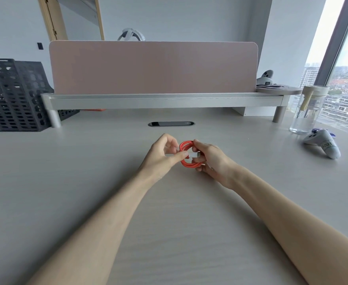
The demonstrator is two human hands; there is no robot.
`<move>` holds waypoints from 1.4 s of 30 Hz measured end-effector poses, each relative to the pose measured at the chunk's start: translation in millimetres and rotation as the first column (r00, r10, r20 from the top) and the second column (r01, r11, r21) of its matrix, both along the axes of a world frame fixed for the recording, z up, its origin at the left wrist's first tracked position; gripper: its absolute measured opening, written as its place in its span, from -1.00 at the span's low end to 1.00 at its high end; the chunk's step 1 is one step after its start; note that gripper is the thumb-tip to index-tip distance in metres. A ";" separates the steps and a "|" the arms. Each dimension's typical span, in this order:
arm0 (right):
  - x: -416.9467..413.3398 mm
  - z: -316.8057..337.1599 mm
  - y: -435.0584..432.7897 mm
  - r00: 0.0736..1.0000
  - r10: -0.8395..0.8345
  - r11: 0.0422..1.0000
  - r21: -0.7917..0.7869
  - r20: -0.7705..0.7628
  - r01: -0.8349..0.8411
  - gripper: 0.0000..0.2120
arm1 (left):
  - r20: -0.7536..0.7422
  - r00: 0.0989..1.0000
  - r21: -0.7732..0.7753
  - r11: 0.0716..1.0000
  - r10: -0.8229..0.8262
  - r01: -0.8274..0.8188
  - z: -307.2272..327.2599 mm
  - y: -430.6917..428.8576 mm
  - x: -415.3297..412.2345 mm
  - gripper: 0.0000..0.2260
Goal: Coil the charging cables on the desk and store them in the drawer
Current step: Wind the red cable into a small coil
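Observation:
An orange-red charging cable (186, 163) is wound into a small coil above the middle of the light desk (86, 171). My right hand (209, 159) grips the coil's right side, fingers curled through the loops. My left hand (162, 154) pinches the cable's white plug end (194, 154), which lies across the coil's centre. No drawer is in view.
A grey monitor shelf (165, 100) with a pink screen (154, 66) spans the back. Black mesh file racks (12, 95) stand at the left. A clear water bottle (309, 110) and a white game controller (323, 145) sit at the right. A cable grommet (171, 123) lies ahead.

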State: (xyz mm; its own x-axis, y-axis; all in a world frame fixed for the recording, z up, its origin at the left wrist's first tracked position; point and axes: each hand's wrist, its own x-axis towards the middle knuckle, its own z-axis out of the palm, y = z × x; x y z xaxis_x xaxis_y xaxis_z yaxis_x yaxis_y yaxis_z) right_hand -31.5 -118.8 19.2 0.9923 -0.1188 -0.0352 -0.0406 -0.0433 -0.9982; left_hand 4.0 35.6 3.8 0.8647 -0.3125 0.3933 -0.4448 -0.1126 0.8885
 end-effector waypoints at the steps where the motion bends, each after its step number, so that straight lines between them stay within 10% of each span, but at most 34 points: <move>1: 0.0 -0.1 -0.9 1.000 0.006 1.000 -0.016 0.007 -0.006 -0.71 | -0.049 0.999 -0.027 1.000 -0.006 0.005 0.0 -0.1 -0.1 -0.77; 9: -4.6 1.2 -2.0 0.996 0.078 0.987 -0.141 0.030 -0.074 -0.66 | -0.054 0.998 0.189 0.981 -0.041 0.051 -9.0 -5.4 4.1 -0.66; 18: -0.4 -0.6 10.7 0.993 0.078 0.926 -0.375 0.086 -0.040 -0.61 | 0.405 0.840 0.384 0.766 0.362 -0.515 -5.1 -12.8 2.8 -0.79; 23: -1.5 -5.0 8.4 0.984 0.131 0.951 -0.297 0.118 -0.091 -0.63 | 0.066 0.978 0.246 0.946 0.200 -0.210 -0.9 -4.8 4.7 -0.88; 31: 1.1 -0.8 -5.2 0.995 -0.065 0.998 -0.008 0.082 0.065 -0.65 | -0.227 0.960 -0.009 0.986 -0.165 0.167 7.3 -2.3 -1.2 -0.86; 42: -90.7 11.2 -75.3 0.929 -0.367 0.922 -0.119 0.043 0.369 -0.62 | -0.224 0.926 0.100 0.938 -0.303 0.331 28.4 -76.6 -62.4 -0.88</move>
State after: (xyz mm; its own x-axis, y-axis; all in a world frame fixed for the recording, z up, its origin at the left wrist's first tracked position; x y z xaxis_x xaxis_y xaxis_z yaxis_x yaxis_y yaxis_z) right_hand -122.2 -194.1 30.3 0.8783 -0.4777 0.0215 -0.0582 -0.1514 -0.9868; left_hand -58.4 -40.9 32.2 0.7684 -0.6206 0.1562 -0.2892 -0.1190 0.9498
